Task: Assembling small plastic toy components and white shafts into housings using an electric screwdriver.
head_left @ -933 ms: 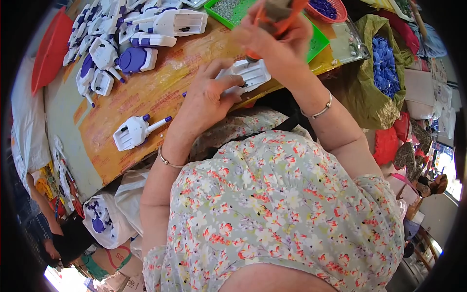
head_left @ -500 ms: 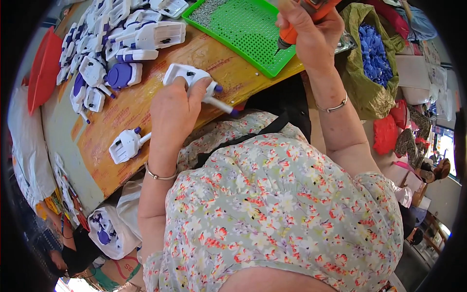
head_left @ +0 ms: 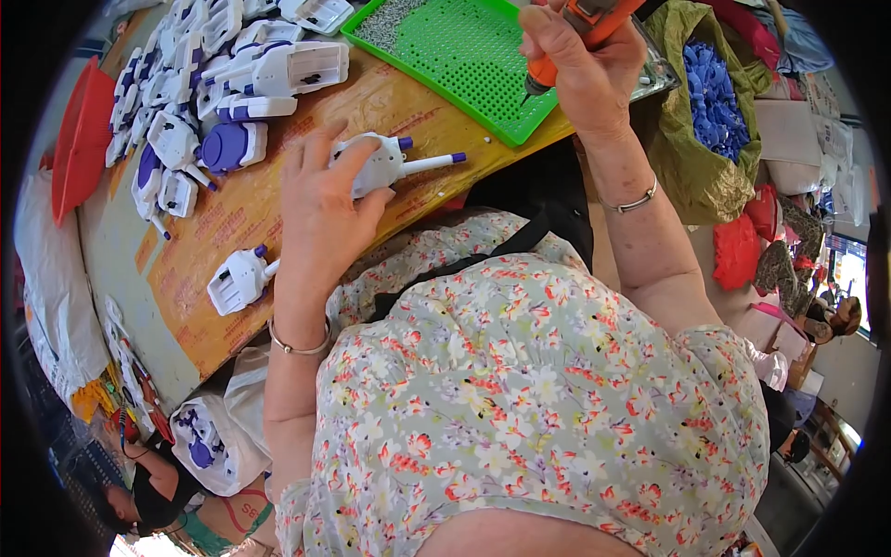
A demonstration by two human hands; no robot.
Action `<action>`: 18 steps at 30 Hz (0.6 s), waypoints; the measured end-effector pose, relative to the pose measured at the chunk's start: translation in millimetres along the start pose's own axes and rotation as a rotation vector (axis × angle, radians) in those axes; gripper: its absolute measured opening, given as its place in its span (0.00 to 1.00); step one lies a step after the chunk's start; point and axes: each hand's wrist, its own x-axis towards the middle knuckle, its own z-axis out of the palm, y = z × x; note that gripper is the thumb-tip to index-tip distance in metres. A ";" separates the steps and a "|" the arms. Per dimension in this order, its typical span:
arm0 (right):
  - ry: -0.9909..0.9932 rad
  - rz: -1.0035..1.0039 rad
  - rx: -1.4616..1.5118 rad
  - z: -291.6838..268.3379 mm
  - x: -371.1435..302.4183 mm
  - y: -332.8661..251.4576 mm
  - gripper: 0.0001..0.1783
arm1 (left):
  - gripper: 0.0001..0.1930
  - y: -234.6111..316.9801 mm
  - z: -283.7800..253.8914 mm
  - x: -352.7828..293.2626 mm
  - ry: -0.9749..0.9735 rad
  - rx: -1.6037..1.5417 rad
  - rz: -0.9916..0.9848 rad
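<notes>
My left hand [head_left: 325,204] rests at a white plastic housing [head_left: 379,165] with a purple-tipped stem. Its fingers are spread, the index lying over the housing and the thumb beside it; the end under the hand is hidden. In my raised right hand [head_left: 589,79] is an orange power screwdriver [head_left: 594,19], its dark bit pointing down and left over the tray's corner. Another white housing [head_left: 239,281] lies on the table to the left of my left wrist.
Many white and purple housings [head_left: 176,93] are heaped at the far left. A green perforated tray [head_left: 520,137] holds small grey pieces. An olive sack [head_left: 664,158] of blue parts stands right, a red basin [head_left: 79,139] left. Another person's arm [head_left: 158,464] shows at lower left.
The housing has been turned over, its hollow side no longer facing up and its stem now pointing right. My left fingers have spread. The screwdriver stays in my right hand, shifted slightly left.
</notes>
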 end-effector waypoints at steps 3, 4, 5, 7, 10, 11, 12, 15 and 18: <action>0.231 0.449 -0.481 14.4 0.1 -28.2 0.11 | 0.21 -7.0 9.0 -1.1 -0.128 -0.241 -0.111; 0.232 0.441 -0.481 13.8 0.3 -26.9 0.11 | 0.21 -7.9 10.2 0.8 -0.128 -0.241 -0.112; 0.233 0.433 -0.479 14.0 0.0 -25.6 0.11 | 0.22 -8.3 11.3 2.4 -0.128 -0.284 -0.127; 0.266 0.433 -0.449 23.5 6.0 -29.4 0.11 | 0.22 -7.5 15.7 4.4 -0.129 -0.326 -0.146; 0.160 0.170 -0.198 10.8 8.8 -10.6 0.12 | 0.21 0.8 24.0 6.9 -0.106 -0.365 -0.161; 0.052 -0.029 0.113 -0.2 7.2 8.0 0.13 | 0.21 3.3 27.0 7.9 -0.092 -0.383 -0.150; 0.175 0.487 -0.517 33.4 16.6 -38.8 0.13 | 0.21 2.0 28.4 3.3 -0.067 -0.398 -0.168; 0.316 0.382 -0.390 69.1 21.3 -41.0 0.20 | 0.21 3.9 30.1 7.1 -0.074 -0.385 -0.137; 0.253 0.544 -0.371 89.5 12.2 -39.6 0.18 | 0.21 2.7 31.8 8.5 -0.060 -0.371 -0.109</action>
